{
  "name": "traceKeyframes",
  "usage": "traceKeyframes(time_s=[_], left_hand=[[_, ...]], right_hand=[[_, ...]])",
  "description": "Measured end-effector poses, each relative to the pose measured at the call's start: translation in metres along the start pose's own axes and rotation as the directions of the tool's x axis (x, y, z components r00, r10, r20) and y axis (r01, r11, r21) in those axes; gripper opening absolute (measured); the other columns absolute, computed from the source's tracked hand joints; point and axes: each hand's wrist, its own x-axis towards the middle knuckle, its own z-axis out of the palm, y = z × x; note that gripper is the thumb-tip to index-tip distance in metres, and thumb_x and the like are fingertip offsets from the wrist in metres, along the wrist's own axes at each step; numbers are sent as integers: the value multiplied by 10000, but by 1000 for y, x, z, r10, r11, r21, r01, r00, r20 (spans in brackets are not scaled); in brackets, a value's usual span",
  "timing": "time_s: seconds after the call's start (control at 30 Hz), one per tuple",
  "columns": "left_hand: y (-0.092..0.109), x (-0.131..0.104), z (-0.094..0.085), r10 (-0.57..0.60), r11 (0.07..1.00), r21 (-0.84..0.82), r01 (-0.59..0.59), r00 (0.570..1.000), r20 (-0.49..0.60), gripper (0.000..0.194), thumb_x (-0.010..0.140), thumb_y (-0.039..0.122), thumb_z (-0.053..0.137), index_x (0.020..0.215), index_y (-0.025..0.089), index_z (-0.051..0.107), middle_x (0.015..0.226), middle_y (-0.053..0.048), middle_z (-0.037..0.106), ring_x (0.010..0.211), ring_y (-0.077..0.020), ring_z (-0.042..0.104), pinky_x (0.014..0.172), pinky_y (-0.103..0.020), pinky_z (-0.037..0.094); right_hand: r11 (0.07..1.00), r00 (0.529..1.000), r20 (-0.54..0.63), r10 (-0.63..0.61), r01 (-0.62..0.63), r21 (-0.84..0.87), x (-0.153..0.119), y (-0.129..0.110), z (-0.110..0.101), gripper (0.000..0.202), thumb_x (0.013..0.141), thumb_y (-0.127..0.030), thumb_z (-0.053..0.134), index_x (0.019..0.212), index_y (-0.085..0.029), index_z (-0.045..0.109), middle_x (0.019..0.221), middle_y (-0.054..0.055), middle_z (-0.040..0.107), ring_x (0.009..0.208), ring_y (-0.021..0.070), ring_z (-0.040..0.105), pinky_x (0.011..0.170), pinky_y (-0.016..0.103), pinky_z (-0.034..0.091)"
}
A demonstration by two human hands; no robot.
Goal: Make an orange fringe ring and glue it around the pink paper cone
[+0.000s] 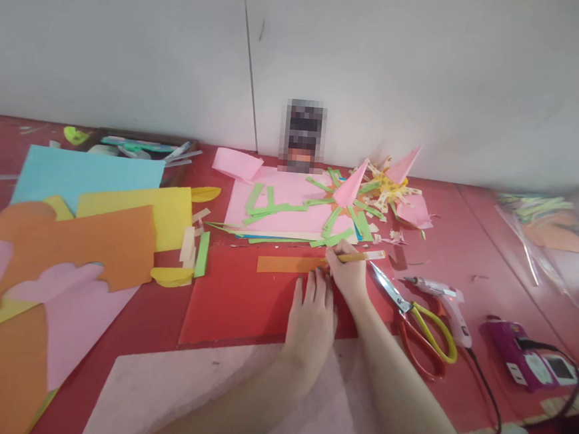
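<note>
My left hand (pixel 313 312) lies flat on the red sheet (pixel 232 306), its fingers stretched out. Its fingertips rest at the lower edge of an orange paper strip (pixel 286 264). In a writing grip, my right hand (pixel 348 270) is closed round a slim yellow pencil (pixel 356 256) with a pale end. The pencil's other end meets the right part of the strip, where my fingers partly hide it. Scissors (pixel 405 306) with one yellow and one red handle lie open to the right of my right wrist.
Colored paper sheets (pixel 107 243) overlap on the left. Pink cones (pixel 352 185) with green paper strips stand at the back. On the right are a glue gun (pixel 446 299) with its cord and a purple power strip (pixel 514 348). A blurred dark object (pixel 303 134) stands against the wall.
</note>
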Motion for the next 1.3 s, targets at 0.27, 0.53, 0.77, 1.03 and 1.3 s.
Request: traceKeyframes(time_s=[0.27,0.53,0.77,1.03,1.3], left_hand=[[1,1,1,3,1000,-1,-3,1000,3,423,823,161,366,1211,27,469,1246,-197,478,1186,-290,404,978,-449,342],[0,1,0,9,999,42,-10,1000,17,422,829,166,352,1212,34,472,1261,-187,470,1177,-288,414,976,-447,346],[0,0,0,9,1000,2,-9,1000,10,421,825,166,368,1210,31,471,1251,-200,472,1180,-294,410,974,-457,344],[0,0,1,11,1000,14,-11,1000,1,412,831,172,360,1202,38,480,1251,-193,474,1184,-288,407,976,-455,346],[0,0,1,6,1000,6,-6,1000,-1,410,829,166,362,1201,41,481,1255,-195,469,1184,-290,407,970,-455,350]], right_hand=[[1000,1000,-6,-7,7,13,0,-2,-1,272,749,-336,485,549,-216,345,414,-80,354,408,84,387,452,210,328],[999,1000,-12,7,-8,-38,0,-1,-1,282,702,-278,494,519,-211,291,421,-81,301,413,73,321,420,199,274],[999,1000,-28,0,-1,-32,0,1,-1,264,715,-293,488,531,-212,317,402,-82,336,418,79,359,441,198,286],[998,998,-66,-15,11,-67,0,2,0,255,697,-255,480,532,-209,290,428,-83,324,413,71,353,429,196,264],[998,998,-61,-18,14,-63,1,2,-1,262,706,-273,486,534,-209,297,423,-83,336,417,73,349,440,195,278]])
